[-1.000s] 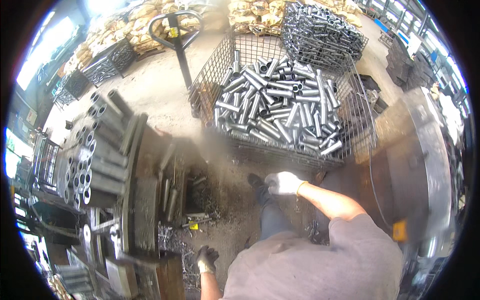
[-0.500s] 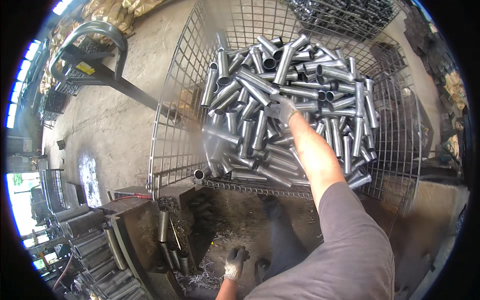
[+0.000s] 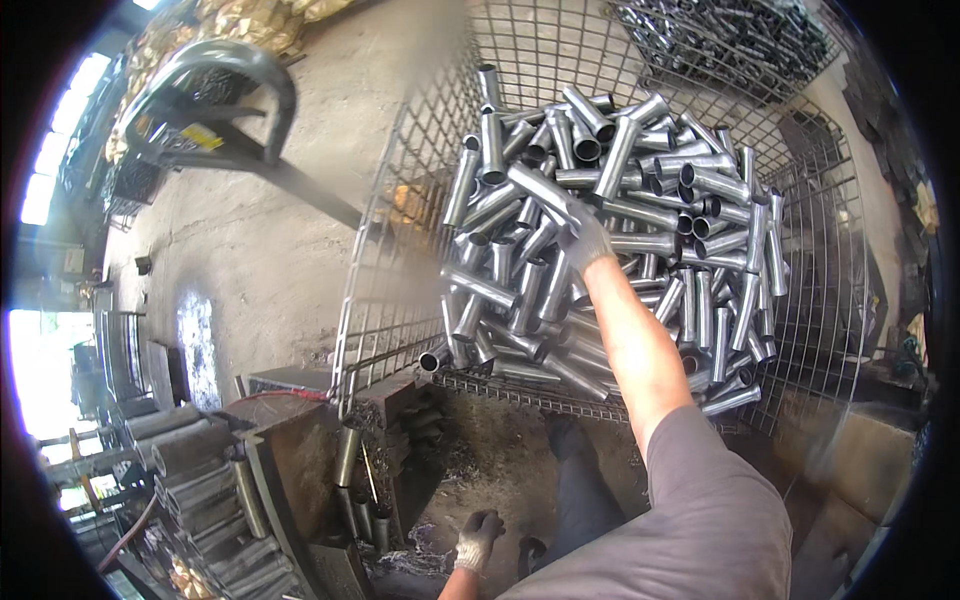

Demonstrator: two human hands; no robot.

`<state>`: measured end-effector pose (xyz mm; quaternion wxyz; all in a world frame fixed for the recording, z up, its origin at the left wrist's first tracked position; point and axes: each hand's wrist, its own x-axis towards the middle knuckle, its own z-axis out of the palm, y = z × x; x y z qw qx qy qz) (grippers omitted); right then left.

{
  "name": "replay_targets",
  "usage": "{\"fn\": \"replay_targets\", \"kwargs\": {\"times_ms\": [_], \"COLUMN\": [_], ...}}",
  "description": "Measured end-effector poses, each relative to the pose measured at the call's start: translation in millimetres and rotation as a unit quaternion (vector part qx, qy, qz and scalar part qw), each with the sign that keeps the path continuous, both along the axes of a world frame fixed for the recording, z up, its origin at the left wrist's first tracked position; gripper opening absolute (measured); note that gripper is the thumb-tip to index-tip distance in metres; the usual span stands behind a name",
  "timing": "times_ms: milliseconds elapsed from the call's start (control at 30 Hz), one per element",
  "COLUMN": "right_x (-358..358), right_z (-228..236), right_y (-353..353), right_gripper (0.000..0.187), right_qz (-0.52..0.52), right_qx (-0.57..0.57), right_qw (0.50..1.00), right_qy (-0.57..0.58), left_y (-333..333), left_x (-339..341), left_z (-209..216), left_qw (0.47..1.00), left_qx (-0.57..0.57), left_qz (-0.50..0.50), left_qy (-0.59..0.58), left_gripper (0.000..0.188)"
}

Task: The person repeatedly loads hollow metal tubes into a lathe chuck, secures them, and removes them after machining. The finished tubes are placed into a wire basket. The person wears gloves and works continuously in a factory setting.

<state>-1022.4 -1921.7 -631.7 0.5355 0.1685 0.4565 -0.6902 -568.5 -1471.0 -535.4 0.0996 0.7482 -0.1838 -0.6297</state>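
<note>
My right hand (image 3: 588, 242), in a pale work glove, reaches into a wire mesh basket (image 3: 400, 215) heaped with shiny metal tubes. Its fingers are closed about the near end of one metal tube (image 3: 540, 190) with a flared end, which lies slanted on top of the heap. The palm side and some of the fingers are hidden. Low beside my leg hangs my left hand (image 3: 480, 538), gloved with darkened fingers. It is empty, with the fingers loosely bent and apart from anything.
To the left stands a workbench (image 3: 290, 480) with metal shavings and several tubes around it. More dark tubes (image 3: 225, 500) are stacked at the lower left. A pallet jack handle (image 3: 275, 115) rises beyond the basket's left side. Another filled mesh basket (image 3: 720, 40) stands at the far right.
The view has shifted, so the basket and heap sit lower and farther right. My right hand stays over the heap, now closed at the tube's end. My left hand still hangs low.
</note>
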Motion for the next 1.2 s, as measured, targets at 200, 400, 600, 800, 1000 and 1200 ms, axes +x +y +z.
{"fn": "replay_targets", "kwargs": {"times_ms": [200,400,600,800,1000,1200], "right_x": [79,244,420,579,711,821], "right_z": [130,256,302,373,438,457], "right_y": [158,382,535,648,745,814], "right_gripper": [0.051,0.017,0.041,0.059,0.061,0.073], "right_qz": [0.220,0.513,0.613,0.628,0.533,0.499], "right_qx": [-0.035,-0.072,-0.457,-0.653,-0.760,-0.778], "right_qw": [0.932,0.784,0.299,-0.029,-0.037,-0.085], "right_qy": [0.287,0.342,0.571,0.423,0.369,0.373], "left_y": [-41,44,271,494,614,653], "left_x": [-36,-4,114,221,350,476], "left_z": [112,114,166,315,367,336], "left_qw": [0.970,0.822,0.742,0.586,0.541,0.593], "left_qx": [-0.139,-0.013,-0.276,-0.450,-0.425,-0.272], "left_qz": [-0.175,0.371,0.543,0.674,0.528,0.453], "left_qy": [-0.095,0.431,0.279,-0.001,-0.498,-0.608], "left_gripper": [0.049,0.064,0.062,0.031,0.051,0.053]}}
